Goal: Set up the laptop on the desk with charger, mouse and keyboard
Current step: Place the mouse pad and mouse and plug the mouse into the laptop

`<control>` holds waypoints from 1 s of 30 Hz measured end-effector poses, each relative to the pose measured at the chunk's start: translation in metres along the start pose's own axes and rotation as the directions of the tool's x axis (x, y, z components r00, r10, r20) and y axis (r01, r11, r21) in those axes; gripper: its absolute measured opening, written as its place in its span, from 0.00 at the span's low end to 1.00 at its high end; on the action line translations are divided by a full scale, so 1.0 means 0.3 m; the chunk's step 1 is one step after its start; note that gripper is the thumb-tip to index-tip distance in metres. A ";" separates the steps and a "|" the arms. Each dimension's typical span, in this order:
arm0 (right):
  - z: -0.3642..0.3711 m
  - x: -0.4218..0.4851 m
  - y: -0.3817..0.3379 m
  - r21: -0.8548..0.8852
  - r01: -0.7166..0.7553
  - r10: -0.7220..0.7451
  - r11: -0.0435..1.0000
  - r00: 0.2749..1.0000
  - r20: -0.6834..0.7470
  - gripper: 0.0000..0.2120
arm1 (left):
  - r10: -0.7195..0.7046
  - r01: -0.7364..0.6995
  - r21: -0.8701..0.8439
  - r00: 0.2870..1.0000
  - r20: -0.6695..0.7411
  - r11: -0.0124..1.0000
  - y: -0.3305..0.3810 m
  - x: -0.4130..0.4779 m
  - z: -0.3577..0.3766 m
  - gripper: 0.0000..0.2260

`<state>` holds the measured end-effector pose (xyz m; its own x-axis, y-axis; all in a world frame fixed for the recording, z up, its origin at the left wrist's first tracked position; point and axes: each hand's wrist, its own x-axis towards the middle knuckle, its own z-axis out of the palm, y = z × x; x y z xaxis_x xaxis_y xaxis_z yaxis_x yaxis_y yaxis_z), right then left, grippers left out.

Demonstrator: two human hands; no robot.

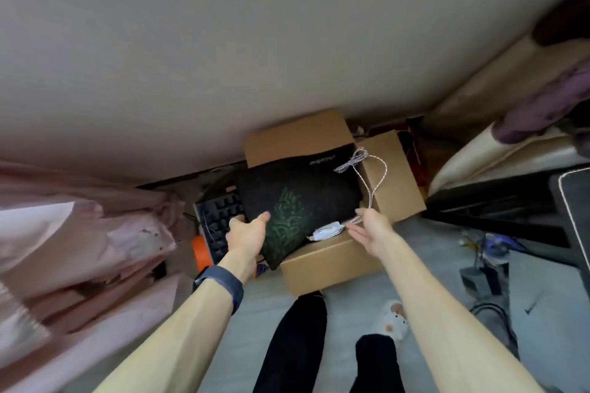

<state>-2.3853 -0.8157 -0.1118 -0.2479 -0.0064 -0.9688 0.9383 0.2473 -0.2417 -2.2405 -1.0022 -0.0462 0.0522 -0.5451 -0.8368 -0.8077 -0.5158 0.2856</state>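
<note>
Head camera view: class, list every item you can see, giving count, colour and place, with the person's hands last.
box: one, brown cardboard, open, floor centre
mat: one, black with green pattern, over the box
cable: one, pink-white braided, across the box's right flap
white block: one, white, inside box under mat
keyboard: one, black, left of box
fabric: one, pink, far left
left hand: one, grips the mat
right hand: one, pinches the cable

I am in a home; pink bedding (79, 233) heaps at my left; a cardboard box (332, 262) sits on the floor (431, 252).
</note>
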 end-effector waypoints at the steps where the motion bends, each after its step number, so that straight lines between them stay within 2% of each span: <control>1: 0.013 0.044 -0.004 0.062 -0.035 0.037 0.997 0.999 -0.028 0.14 | -0.022 0.022 0.004 1.000 -0.018 1.000 0.001 0.022 0.007 0.35; 3: 0.026 0.116 -0.003 0.175 -0.109 0.117 0.979 0.992 -0.035 0.09 | -0.048 0.048 -0.006 0.999 -0.010 0.999 -0.016 0.060 0.017 0.35; 6: 0.041 0.195 0.008 0.272 -0.185 0.197 0.944 0.980 -0.018 0.11 | -0.056 0.056 0.037 0.998 0.000 0.998 -0.040 0.096 0.024 0.32; 9: 0.069 0.215 0.008 0.096 -0.117 0.118 0.988 0.993 0.000 0.18 | 0.003 0.001 0.112 0.999 -0.038 0.994 -0.028 0.105 0.015 0.24; 11: 0.077 0.208 0.022 -0.078 -0.036 0.036 0.996 0.999 0.002 0.15 | 0.100 -0.083 0.240 0.993 -0.059 0.967 -0.030 0.108 0.010 0.16; 13: 0.073 0.200 0.046 -0.316 0.092 -0.115 0.944 0.992 -0.057 0.07 | 0.222 -0.213 0.418 0.975 0.026 0.883 -0.040 0.100 0.010 0.11; 15: 0.048 0.197 0.072 -0.576 0.197 -0.300 0.793 0.950 -0.089 0.14 | 0.325 -0.355 0.593 0.932 0.161 0.723 -0.041 0.074 0.017 0.09; 17: 0.035 0.162 0.087 -0.654 0.249 -0.366 0.714 0.929 -0.046 0.19 | 0.460 -0.493 0.696 0.850 0.257 0.522 -0.014 0.038 0.017 0.07; 19: 0.039 0.067 0.094 -0.656 0.309 -0.397 0.689 0.918 0.016 0.19 | 0.537 -0.582 0.679 0.782 0.316 0.448 0.018 -0.005 0.004 0.06; 22: 0.026 -0.157 0.121 -0.614 0.373 -0.452 0.695 0.891 0.030 0.13 | 0.571 -0.702 0.545 0.702 0.426 0.458 0.059 -0.103 -0.039 0.04; 25: -0.027 -0.396 0.156 -0.502 0.406 -0.488 0.764 0.872 -0.038 0.12 | 0.659 -0.810 0.411 0.583 0.476 0.419 0.115 -0.248 -0.102 0.03; 27: -0.064 -0.528 0.161 -0.438 0.424 -0.510 0.793 0.854 -0.097 0.13 | 0.679 -0.834 0.353 0.551 0.486 0.424 0.160 -0.344 -0.124 0.03; 30: -0.156 -0.750 0.142 -0.400 0.478 -0.579 0.782 0.795 -0.182 0.14 | 0.683 -0.858 0.326 0.514 0.519 0.397 0.227 -0.558 -0.147 0.05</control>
<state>-2.3010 -0.7584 0.0985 -0.7842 0.0279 -0.6199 0.5188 0.5776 -0.6303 -2.2783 -0.9754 0.1339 -0.8299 -0.2889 -0.4773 -0.5570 0.4788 0.6786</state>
